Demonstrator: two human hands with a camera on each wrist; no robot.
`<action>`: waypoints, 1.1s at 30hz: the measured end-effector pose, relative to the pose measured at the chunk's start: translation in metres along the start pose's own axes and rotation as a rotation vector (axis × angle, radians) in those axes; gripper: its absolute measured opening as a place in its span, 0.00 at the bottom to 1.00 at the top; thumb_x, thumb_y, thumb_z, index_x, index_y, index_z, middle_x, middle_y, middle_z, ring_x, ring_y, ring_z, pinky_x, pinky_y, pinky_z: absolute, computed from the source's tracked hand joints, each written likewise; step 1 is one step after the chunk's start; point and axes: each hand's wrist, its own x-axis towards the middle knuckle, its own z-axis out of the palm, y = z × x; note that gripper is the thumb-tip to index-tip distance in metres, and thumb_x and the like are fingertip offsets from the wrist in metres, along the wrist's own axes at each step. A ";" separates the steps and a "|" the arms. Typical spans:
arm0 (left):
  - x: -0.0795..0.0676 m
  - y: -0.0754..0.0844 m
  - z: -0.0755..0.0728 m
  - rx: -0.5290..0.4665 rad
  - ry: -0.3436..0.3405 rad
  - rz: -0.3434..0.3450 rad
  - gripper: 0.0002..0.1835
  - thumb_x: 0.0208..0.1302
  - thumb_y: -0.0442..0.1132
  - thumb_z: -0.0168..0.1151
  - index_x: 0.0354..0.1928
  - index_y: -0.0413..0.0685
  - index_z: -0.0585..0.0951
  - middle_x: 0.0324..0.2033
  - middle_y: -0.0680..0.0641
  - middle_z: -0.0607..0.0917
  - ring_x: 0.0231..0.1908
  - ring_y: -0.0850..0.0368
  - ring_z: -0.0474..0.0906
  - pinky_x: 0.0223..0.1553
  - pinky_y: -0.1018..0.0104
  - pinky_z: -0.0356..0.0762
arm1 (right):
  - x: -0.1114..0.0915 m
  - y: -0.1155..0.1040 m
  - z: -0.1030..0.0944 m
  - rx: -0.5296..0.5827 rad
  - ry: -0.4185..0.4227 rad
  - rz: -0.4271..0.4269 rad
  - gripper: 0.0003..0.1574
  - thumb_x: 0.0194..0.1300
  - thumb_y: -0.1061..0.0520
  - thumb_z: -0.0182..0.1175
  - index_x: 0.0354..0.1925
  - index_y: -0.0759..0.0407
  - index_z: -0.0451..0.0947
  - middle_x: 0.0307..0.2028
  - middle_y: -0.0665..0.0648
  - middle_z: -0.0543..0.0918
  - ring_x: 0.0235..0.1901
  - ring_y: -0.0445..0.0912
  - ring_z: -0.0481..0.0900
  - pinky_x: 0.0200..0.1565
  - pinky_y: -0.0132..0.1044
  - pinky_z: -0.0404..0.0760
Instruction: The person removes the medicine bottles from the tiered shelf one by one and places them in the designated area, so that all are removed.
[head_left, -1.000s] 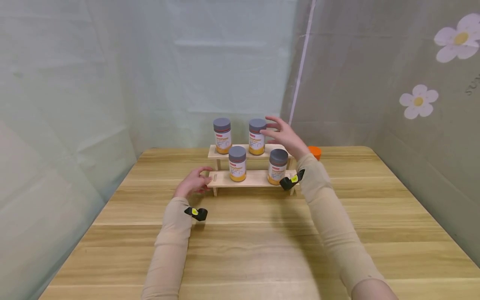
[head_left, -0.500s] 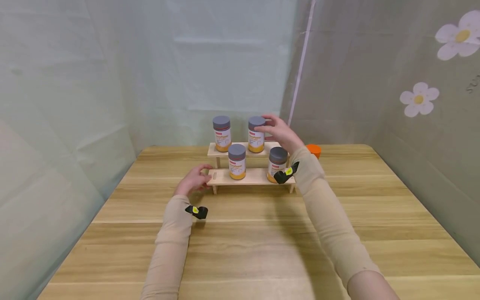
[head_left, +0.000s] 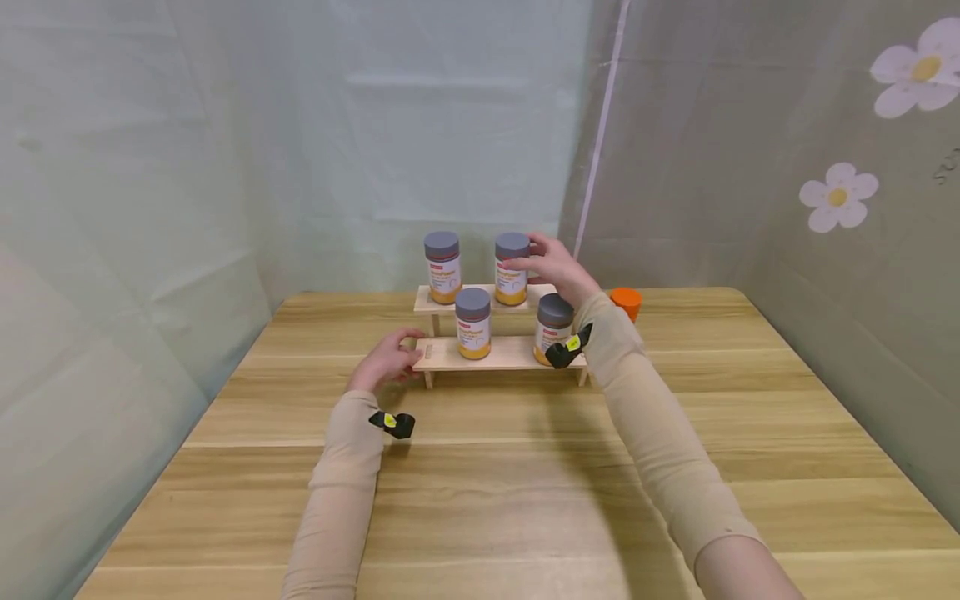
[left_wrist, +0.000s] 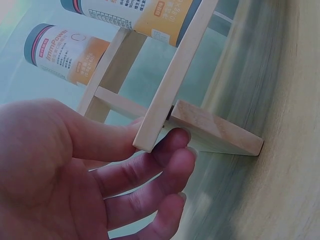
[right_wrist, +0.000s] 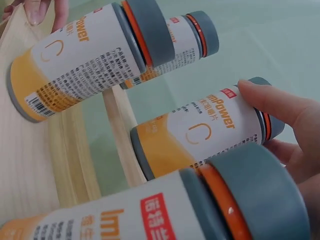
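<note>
Since the frame a second earlier, the right hand [head_left: 553,265] had come in leftward to the right-hand bottle [head_left: 512,293] on the upper shelf [head_left: 423,298] — thumb over the label [right_wrist: 200,120] just below the cap [head_left: 512,242], fingers round the far side, so I read it as clamped on the bottle. That bottle stood upright just right of the shelf's middle, short of its right end. On my feed the left hand [head_left: 386,360] pinched the left end of the lower shelf [head_left: 513,354]. I judged the bottle stiff, smooth, perhaps slippery, fairly light and unlikely to break — best taken just under the cap from both sides. I counted four bottles, two per shelf, one wooden stand [head_left: 446,357], and one orange object [head_left: 626,303], partly hidden by the right sleeve [head_left: 652,433], near the table's [head_left: 480,483] back edge.
</note>
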 end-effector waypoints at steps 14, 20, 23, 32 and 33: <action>0.001 0.001 0.002 -0.011 -0.008 0.002 0.24 0.73 0.35 0.48 0.68 0.41 0.61 0.46 0.32 0.81 0.28 0.57 0.79 0.33 0.63 0.76 | -0.007 -0.003 -0.009 0.127 0.058 -0.006 0.47 0.60 0.57 0.68 0.70 0.54 0.55 0.65 0.63 0.70 0.62 0.54 0.71 0.60 0.53 0.74; 0.002 0.000 0.001 -0.021 -0.005 -0.010 0.24 0.73 0.36 0.48 0.68 0.42 0.61 0.41 0.36 0.82 0.27 0.59 0.78 0.32 0.64 0.75 | -0.013 -0.003 -0.014 0.211 0.087 -0.052 0.37 0.64 0.55 0.63 0.68 0.52 0.61 0.64 0.61 0.71 0.58 0.51 0.72 0.58 0.47 0.74; 0.001 0.000 0.001 -0.029 -0.002 -0.014 0.24 0.73 0.36 0.49 0.68 0.43 0.61 0.40 0.38 0.82 0.27 0.59 0.78 0.32 0.64 0.75 | -0.016 -0.003 -0.016 0.256 0.105 -0.074 0.35 0.66 0.55 0.62 0.67 0.52 0.62 0.61 0.60 0.72 0.56 0.50 0.72 0.57 0.44 0.73; 0.001 0.000 0.000 -0.029 0.005 -0.024 0.24 0.73 0.37 0.49 0.68 0.43 0.61 0.40 0.37 0.82 0.27 0.59 0.77 0.31 0.64 0.74 | -0.024 0.002 -0.024 0.349 0.110 -0.129 0.35 0.68 0.57 0.59 0.70 0.53 0.61 0.62 0.57 0.72 0.59 0.47 0.70 0.67 0.47 0.66; 0.001 0.000 0.000 -0.029 0.005 -0.023 0.24 0.73 0.37 0.49 0.68 0.43 0.61 0.40 0.37 0.82 0.27 0.59 0.78 0.31 0.64 0.74 | -0.024 0.003 -0.025 0.357 0.111 -0.132 0.34 0.69 0.57 0.58 0.70 0.54 0.62 0.61 0.57 0.73 0.58 0.46 0.71 0.66 0.46 0.65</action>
